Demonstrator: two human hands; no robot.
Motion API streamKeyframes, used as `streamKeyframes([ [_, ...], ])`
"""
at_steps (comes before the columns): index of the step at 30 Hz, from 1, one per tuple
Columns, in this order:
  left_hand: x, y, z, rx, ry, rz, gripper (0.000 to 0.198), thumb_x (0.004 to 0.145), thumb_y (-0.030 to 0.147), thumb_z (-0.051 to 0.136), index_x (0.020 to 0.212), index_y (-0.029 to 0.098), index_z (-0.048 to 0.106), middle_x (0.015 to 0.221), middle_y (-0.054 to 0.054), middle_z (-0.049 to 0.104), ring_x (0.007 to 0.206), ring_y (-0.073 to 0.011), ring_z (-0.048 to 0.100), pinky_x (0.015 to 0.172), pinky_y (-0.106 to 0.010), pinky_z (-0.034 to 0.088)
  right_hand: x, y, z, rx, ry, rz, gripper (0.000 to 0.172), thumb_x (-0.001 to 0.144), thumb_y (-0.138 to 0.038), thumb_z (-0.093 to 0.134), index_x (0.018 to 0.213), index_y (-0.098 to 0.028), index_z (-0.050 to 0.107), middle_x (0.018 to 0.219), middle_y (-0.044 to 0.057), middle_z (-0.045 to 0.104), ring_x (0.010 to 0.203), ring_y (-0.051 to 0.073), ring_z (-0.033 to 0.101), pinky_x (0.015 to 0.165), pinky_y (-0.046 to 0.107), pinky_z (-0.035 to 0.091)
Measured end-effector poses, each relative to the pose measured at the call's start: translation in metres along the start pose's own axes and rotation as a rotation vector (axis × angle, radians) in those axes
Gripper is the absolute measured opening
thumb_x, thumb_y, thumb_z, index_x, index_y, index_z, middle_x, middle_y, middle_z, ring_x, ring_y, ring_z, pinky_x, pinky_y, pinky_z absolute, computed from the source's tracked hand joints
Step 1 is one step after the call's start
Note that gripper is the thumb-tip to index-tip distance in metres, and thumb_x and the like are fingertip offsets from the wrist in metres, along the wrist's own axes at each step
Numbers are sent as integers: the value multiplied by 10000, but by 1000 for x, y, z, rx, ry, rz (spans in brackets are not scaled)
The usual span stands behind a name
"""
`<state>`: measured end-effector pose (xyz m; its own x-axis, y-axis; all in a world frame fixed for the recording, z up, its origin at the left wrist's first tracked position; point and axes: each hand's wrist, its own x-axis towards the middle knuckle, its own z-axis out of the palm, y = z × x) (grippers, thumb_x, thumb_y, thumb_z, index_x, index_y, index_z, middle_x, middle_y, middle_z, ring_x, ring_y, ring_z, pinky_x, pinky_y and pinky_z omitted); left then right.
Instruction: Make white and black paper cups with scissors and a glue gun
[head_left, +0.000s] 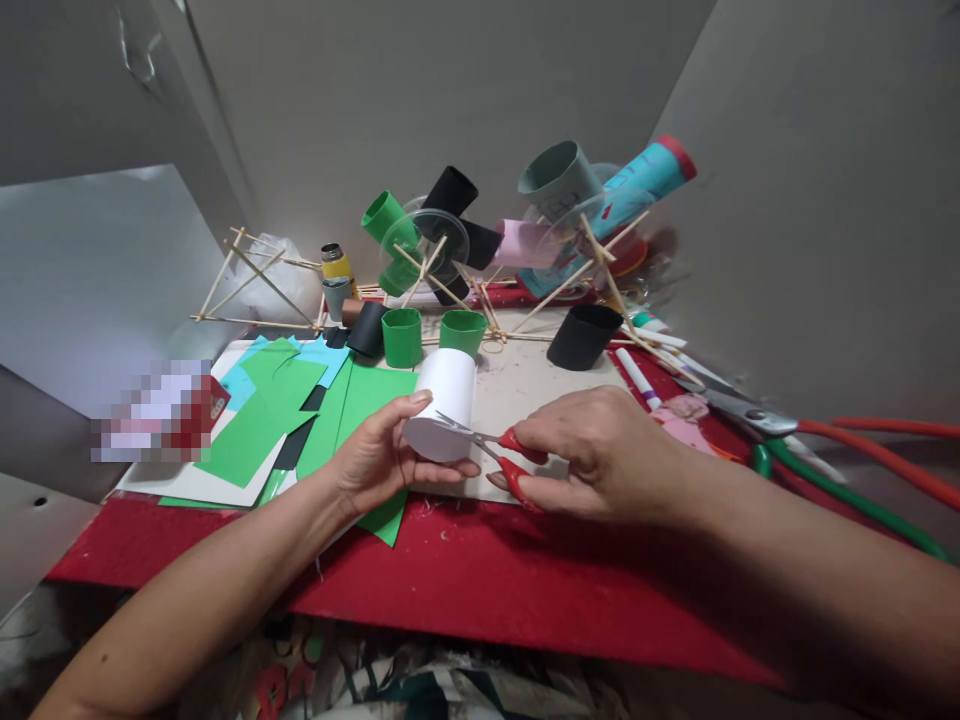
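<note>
A white paper cup or tube (448, 385) lies tilted in my left hand (390, 440), its round end turned toward me. My left thumb presses its side while the fingers pass underneath. My right hand (600, 455) grips small scissors (517, 462) by their red handles. The blades are parted and reach over the edge of the white tube's round end; whether they bite into the paper I cannot tell. Just behind stand two green paper cups (403, 338), with a black cup (367, 330) to their left and another black cup (585, 337) to the right.
Green sheets (262, 415) are heaped at left on the red table (465, 580). At the back stand stick frames (255, 280) and clear discs (424, 250) bearing coloured tubes. Large shears (750, 415) with orange and green handles lie at right, near a white marker (637, 378).
</note>
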<state>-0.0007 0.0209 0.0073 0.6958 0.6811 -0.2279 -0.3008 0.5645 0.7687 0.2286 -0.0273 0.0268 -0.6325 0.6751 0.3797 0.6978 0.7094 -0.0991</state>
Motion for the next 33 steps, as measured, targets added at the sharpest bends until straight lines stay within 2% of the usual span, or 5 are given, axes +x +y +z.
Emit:
streamKeyframes([
  [8,1,-1,-1,-16,-24,-17,449,806,410,662,1107,92,563,844,-129,724,735,-282,747,650,-305,614,-1,0,1,38,11,-10,305,905,-287,477,655,-182,617,517,-6,571,467,106,466,520,269,237],
  [18,2,0,0,24,34,-5,478,761,413,723,1094,109,563,832,-119,739,713,-275,748,603,-279,613,-4,1,-3,-19,-12,10,330,909,-325,480,637,-178,594,511,-6,552,464,107,443,528,282,206],
  [25,0,0,3,30,48,-14,458,788,393,695,1124,102,584,855,-121,750,716,-256,747,617,-284,608,-6,1,0,-17,32,13,305,882,-337,479,652,-179,603,515,2,557,468,119,460,527,283,232],
  [33,2,-3,0,61,27,-9,542,767,426,707,1178,104,560,882,-132,744,702,-245,737,628,-291,591,-5,0,2,-27,8,29,290,868,-348,487,656,-185,602,518,-1,554,473,121,459,530,290,215],
])
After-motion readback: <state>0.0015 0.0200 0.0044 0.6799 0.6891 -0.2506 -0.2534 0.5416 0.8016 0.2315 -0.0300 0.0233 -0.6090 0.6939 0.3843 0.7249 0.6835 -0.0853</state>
